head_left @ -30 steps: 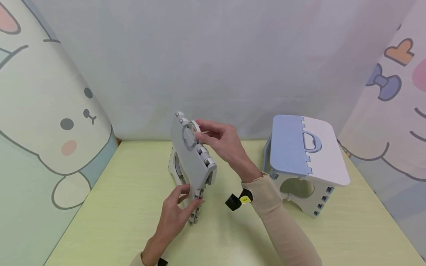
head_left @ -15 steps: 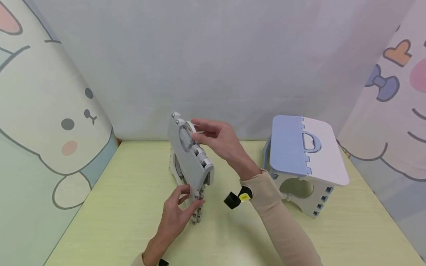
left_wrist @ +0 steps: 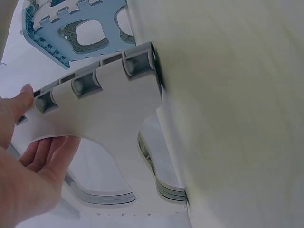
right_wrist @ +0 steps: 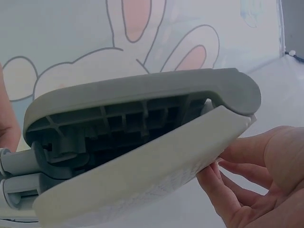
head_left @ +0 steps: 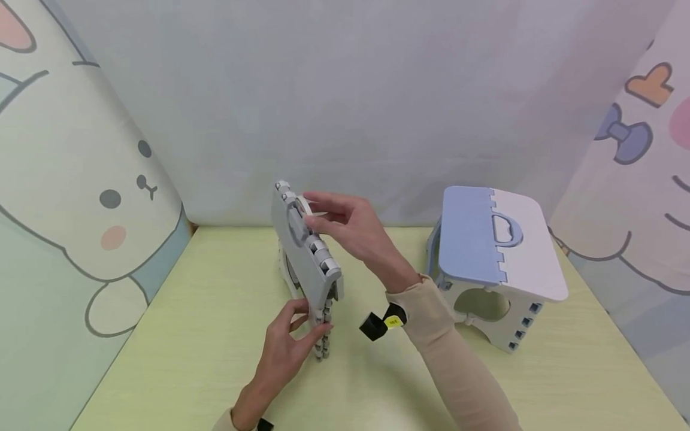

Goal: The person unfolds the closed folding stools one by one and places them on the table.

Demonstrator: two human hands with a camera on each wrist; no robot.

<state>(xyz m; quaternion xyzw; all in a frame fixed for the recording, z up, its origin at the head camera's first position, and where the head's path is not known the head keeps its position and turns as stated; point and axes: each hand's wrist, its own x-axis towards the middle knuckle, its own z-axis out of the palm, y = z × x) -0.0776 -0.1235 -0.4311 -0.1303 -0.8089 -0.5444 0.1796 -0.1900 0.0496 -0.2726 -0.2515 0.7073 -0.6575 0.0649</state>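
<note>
A grey-and-white folding stool (head_left: 304, 257) stands partly folded on the table, its two seat halves tipped up like a roof around the hinge line. My left hand (head_left: 288, 341) pinches the edge of its leg panel (left_wrist: 109, 109), thumb on the hinge side and fingers through the cut-out. At the top, my right hand (head_left: 356, 230) pinches the white carry handle (head_left: 303, 206) between thumb and fingers. In the right wrist view a narrow wedge-shaped gap shows between the grey half (right_wrist: 142, 83) and the white half (right_wrist: 142, 171), with ribs inside.
To the right stands an unfolded blue-and-white folding stool (head_left: 469, 233), handle flat in its seat. The pale yellow-green table (head_left: 188, 359) meets a plain curtain (head_left: 350, 108) behind. Cartoon-printed cloths (head_left: 70, 179) hang on both sides.
My right hand has moved slightly left with the handle, and the seat halves have drawn closer together. The leg panels have turned a little; my left hand keeps its grip.
</note>
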